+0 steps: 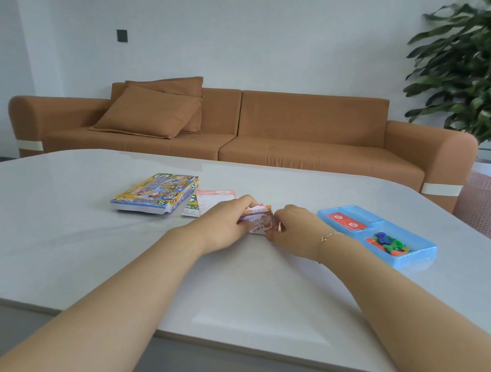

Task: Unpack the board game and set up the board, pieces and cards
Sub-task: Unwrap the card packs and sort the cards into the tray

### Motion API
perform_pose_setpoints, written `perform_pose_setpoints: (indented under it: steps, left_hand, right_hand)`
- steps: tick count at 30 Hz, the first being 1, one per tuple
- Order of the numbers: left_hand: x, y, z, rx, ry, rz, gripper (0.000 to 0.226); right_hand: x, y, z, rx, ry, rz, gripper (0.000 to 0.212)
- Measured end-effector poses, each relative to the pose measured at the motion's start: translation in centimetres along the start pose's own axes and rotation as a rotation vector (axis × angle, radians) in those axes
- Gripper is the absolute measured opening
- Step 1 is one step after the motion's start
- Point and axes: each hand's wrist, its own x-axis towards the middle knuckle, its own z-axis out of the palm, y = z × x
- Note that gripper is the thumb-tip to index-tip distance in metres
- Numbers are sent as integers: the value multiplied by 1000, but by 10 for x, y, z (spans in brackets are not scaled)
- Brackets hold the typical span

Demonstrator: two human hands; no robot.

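Both hands meet over the middle of the pale tabletop point(70, 239), and between them is a small stack of cards point(257, 222). The left hand point(222, 223) curls its fingers round the stack's left end; the right hand point(293, 232) pinches its right end, so each grip is closed on the cards. The stack's long axis runs left to right between the two hands, and its printed face tilts up toward the camera; the print is too small to read. Its lower edge sits at or just above the tabletop, and I cannot tell which.

Left of the stack lies the game box point(155, 193), flat, cover up, its long axis slanting from near left to far right. Between the box and the stack lie a pink-topped sheet point(212, 198) and a green-edged folded piece point(191, 206) partly under it, touching the box.

Right of the stack, well apart, sits a blue tray point(419, 253), its long axis slanting away to the left. Its far compartment holds red cards point(345, 221); its near one holds small coloured pieces point(390, 242).
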Motion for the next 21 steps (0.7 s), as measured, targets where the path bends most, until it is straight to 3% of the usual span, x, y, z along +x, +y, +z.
perform_pose_setpoints:
  steps: [4,7,11,15,21]
  left_hand:
    - [1,1,1,6,-11,5,24]
    - [3,3,3,-8,-8,11,24]
    - [6,5,8,-19,18,15,23]
    - [6,6,7,-21,36,-18,24]
    - [3,10,7,-46,13,-44,13]
  right_hand:
    - [-3,5,-5,-19,-7,36,37]
    - [-2,3,-4,34,-17,10,18]
    - [1,5,0,88,-4,-11,15]
    - [-4,16,-16,205,216,-84,36]
    - [-4,19,-24,246,301,-213,6]
